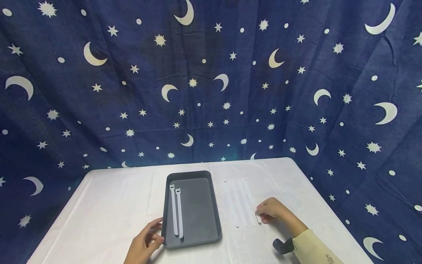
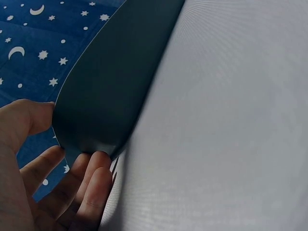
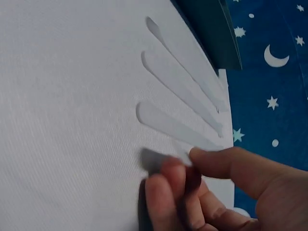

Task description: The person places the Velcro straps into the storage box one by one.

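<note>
**Two straps in the tray, four still on the surface**

In the head view a dark grey tray (image 1: 192, 244) lies in the lower middle of the frame, on a surface covered with a white cloth (image 1: 108, 205). Inside it, along its left side, two white cable straps (image 1: 176, 214) lie side by side; this part looks already done. To the right of the tray, a row of more white straps (image 1: 238, 203) lies on the cloth, pale and hard to count there. The right wrist view shows three of them lying free (image 3: 183, 91) and a fourth strap (image 3: 155, 159) at the near end of the row.

The right hand (image 1: 271, 212) is at this fourth strap: thumb and fingers (image 3: 166, 190) are closed together on its end, pinching it, and the end looks a little raised from the cloth. The left hand (image 1: 145, 244) holds the near left corner of the tray, with the thumb above the rim and the fingers (image 2: 94, 185) curled under it.

So I judge the work at about one third: two straps placed, one in the fingers, three waiting
</note>
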`<state>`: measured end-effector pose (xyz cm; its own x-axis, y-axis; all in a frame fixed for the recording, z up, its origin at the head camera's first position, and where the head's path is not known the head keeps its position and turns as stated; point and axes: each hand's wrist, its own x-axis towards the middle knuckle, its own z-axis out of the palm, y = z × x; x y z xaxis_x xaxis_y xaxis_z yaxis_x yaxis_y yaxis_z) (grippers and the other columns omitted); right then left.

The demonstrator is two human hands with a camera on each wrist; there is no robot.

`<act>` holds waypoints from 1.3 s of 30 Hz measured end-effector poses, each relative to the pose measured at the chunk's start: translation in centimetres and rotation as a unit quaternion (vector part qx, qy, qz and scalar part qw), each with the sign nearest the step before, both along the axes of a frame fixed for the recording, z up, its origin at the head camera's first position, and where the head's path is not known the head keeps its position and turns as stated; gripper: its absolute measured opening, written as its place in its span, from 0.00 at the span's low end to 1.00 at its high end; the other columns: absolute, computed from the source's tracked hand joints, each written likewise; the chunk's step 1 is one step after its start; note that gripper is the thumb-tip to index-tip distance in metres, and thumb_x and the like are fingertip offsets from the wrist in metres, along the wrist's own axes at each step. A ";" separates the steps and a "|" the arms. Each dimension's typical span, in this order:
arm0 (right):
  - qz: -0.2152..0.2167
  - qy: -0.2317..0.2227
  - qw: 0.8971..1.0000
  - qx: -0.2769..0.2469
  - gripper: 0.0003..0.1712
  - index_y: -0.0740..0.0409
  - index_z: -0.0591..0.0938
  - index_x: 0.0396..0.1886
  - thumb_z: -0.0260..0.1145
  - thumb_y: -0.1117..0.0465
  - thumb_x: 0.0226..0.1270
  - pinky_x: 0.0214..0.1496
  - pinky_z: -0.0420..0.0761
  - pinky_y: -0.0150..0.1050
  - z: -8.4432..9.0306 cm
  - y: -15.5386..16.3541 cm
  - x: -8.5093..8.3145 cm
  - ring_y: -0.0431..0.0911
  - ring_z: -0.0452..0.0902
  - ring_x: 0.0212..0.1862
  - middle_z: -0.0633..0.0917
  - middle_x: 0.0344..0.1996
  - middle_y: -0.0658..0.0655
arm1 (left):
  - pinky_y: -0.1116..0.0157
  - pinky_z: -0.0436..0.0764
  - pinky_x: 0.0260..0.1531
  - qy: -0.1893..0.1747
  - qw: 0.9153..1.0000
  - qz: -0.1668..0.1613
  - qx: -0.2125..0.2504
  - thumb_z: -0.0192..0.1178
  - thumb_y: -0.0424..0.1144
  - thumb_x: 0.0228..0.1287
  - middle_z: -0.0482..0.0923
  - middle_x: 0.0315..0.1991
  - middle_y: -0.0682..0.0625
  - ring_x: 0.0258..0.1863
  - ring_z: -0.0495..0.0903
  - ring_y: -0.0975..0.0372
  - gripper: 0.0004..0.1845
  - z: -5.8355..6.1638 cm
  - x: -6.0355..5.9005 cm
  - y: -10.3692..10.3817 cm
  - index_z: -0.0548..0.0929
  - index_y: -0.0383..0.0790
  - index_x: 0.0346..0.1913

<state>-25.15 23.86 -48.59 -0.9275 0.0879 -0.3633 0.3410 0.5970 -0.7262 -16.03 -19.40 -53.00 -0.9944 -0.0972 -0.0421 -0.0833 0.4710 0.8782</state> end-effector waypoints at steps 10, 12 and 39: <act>-0.013 -0.052 0.991 -0.121 0.15 0.75 0.81 0.44 0.68 0.71 0.57 0.34 0.85 0.35 0.3 1.2 -0.3 0.42 0.82 0.25 0.81 0.25 0.57 | 0.72 0.75 0.29 0.013 1.000 -0.008 0.000 0.70 0.47 0.58 0.83 0.50 0.49 0.31 0.79 0.71 0.31 0.2 0.1 0.0 0.75 0.46 0.65; -0.011 -0.057 0.988 -0.143 0.16 0.75 0.80 0.45 0.67 0.71 0.58 0.34 0.85 0.35 0.3 1.5 -0.3 0.42 0.82 0.25 0.80 0.25 0.56 | 0.72 0.75 0.29 0.011 1.000 -0.008 0.000 0.70 0.47 0.58 0.83 0.50 0.49 0.31 0.79 0.71 0.32 0.2 0.0 0.1 0.75 0.45 0.65; -0.048 -0.123 0.945 -0.299 0.30 0.78 0.65 0.63 0.62 0.76 0.60 0.43 0.84 0.33 1.6 3.4 -0.3 0.42 0.83 0.33 0.80 0.36 0.59 | 0.71 0.73 0.28 -0.005 1.000 -0.011 -0.007 0.69 0.48 0.60 0.82 0.52 0.46 0.30 0.79 0.71 0.32 0.2 0.1 -0.1 0.74 0.43 0.66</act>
<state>-25.47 27.26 -46.94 -0.8066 -0.1227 -0.5783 0.5753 0.0622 -0.8156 -15.92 -19.47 -52.78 -0.9959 -0.0755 -0.0507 -0.0811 0.4856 0.8704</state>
